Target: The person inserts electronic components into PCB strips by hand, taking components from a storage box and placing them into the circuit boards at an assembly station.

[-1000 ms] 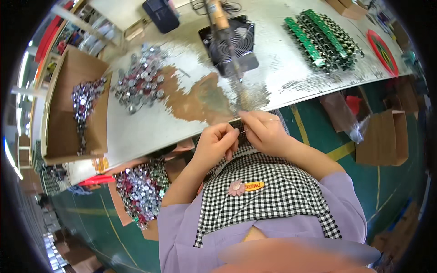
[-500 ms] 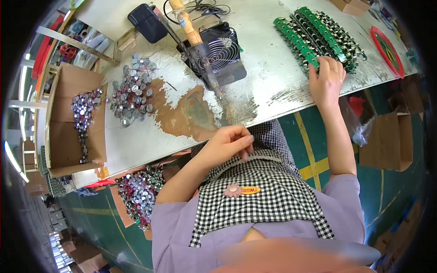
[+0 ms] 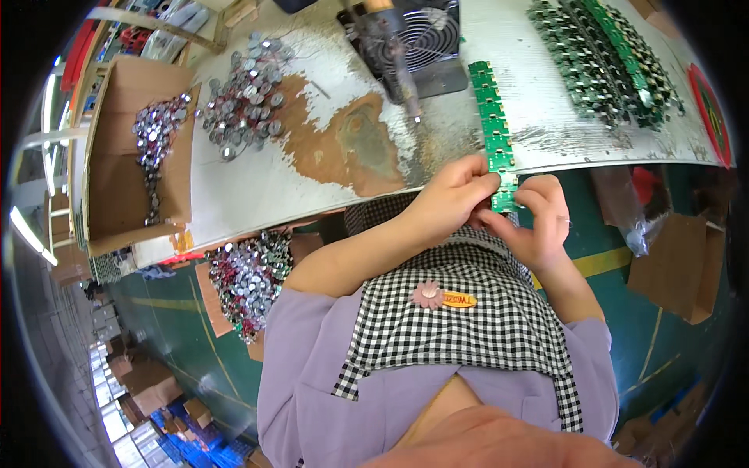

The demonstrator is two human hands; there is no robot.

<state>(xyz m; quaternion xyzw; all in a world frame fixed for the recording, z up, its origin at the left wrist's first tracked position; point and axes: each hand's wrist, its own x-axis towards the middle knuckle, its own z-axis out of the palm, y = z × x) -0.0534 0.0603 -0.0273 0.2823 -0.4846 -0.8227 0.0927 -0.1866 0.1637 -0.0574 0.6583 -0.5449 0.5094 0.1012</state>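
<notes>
At the near edge of the worktop, both hands are closing on one green board strip. The left hand is pinching the strip's lower end between thumb and fingers, and the right hand is gripping the same end from the other side, fingers curled; the strip's upper length is lying flat on the worktop, pointing away from the person toward the fan. Half a second earlier the right hand was reaching out to the board pile at the far right while the left hand was waiting empty near the apron; now the right hand is back and a strip is standing between the two hands, so a fresh strip is judged to have been fetched and is now being handled at its near end. Count: one strip in hand; one pile of green boards, too dense to number; one fan with one soldering iron resting against it; one loose heap of small round metal parts on the worktop; one cardboard box at the left holding more of them; a second box of such parts below the worktop edge; one red-rimmed disc at the right rim.
</notes>
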